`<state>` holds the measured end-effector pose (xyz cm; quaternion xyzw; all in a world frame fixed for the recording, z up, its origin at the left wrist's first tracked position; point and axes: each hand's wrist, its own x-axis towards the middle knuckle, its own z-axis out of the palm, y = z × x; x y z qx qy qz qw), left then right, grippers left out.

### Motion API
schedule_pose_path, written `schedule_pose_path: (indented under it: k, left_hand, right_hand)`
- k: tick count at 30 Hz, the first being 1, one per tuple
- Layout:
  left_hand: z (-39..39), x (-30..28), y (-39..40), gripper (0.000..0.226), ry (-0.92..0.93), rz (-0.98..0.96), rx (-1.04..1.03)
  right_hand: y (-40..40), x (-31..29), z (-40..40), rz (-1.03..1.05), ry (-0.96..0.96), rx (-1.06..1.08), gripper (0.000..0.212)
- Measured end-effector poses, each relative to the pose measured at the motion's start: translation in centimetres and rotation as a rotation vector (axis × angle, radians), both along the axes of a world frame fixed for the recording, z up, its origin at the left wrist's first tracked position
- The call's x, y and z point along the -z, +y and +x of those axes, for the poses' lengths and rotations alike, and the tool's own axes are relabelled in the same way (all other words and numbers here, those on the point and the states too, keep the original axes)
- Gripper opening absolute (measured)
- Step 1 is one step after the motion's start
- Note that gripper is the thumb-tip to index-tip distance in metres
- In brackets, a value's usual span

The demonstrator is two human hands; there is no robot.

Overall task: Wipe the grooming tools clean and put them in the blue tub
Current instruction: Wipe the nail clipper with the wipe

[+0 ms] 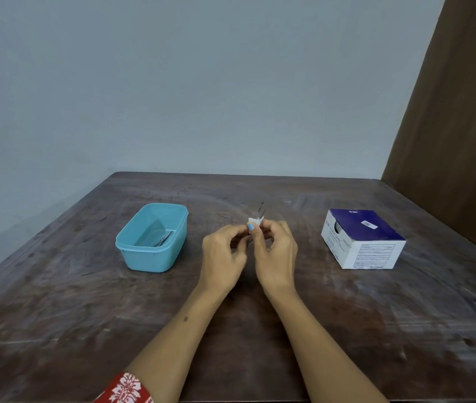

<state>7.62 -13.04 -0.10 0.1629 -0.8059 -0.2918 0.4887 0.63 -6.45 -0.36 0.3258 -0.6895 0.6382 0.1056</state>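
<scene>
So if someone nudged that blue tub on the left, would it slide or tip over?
The blue tub would probably slide rather than tip: it sits low and wide on the flat wooden table. It looks like thin plastic holding only a slim metal tool, so it is likely light and would move easily.

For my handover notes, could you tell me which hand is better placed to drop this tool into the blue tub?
Probably the left hand: the blue tub sits on its side, so the right hand would cross over.
</scene>
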Motion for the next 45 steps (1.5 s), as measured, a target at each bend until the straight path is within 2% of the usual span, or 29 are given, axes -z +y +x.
schedule_pose_path:
  k: [5,10,17,22,25,29,35,41,45]
  left_hand:
    - [-0.1,0.0,0.3,0.023,-0.058,0.092,0.131]
    - [-0.2,0.2,-0.3,0.026,-0.030,0.203,0.138]
    - [-0.2,0.1,-0.1,0.021,-0.129,0.250,0.194]
    - [-0.1,0.2,-0.5,0.027,-0.060,0.319,0.191]
    - [-0.1,0.1,-0.5,0.024,-0.073,0.362,0.218]
    - [-0.2,0.1,-0.2,0.020,-0.166,0.383,0.275]
    - [-0.2,0.1,-1.0,0.029,-0.058,0.427,0.264]
    - [-0.1,-0.1,-0.4,0.019,-0.146,0.450,0.324]
    - [-0.1,0.0,-0.7,0.022,-0.133,0.455,0.290]
  right_hand:
    - [0.3,-0.5,-0.1,-0.112,-0.015,0.082,0.018]
    - [0.0,-0.1,-0.1,-0.012,-0.011,-0.003,0.018]
    - [0.4,-0.5,-0.1,-0.100,-0.017,0.075,0.019]
    - [0.1,-0.2,0.0,-0.009,-0.011,-0.003,0.017]
    - [0.2,-0.4,0.1,-0.056,-0.023,-0.002,0.014]
    - [0.4,-0.5,-0.1,-0.137,-0.074,0.035,0.011]
    - [-0.1,0.1,-0.1,-0.014,-0.066,-0.049,0.009]
    - [0.4,-0.6,-0.3,-0.141,-0.114,0.024,0.012]
    - [0.2,-0.3,-0.3,-0.083,-0.150,-0.035,0.003]
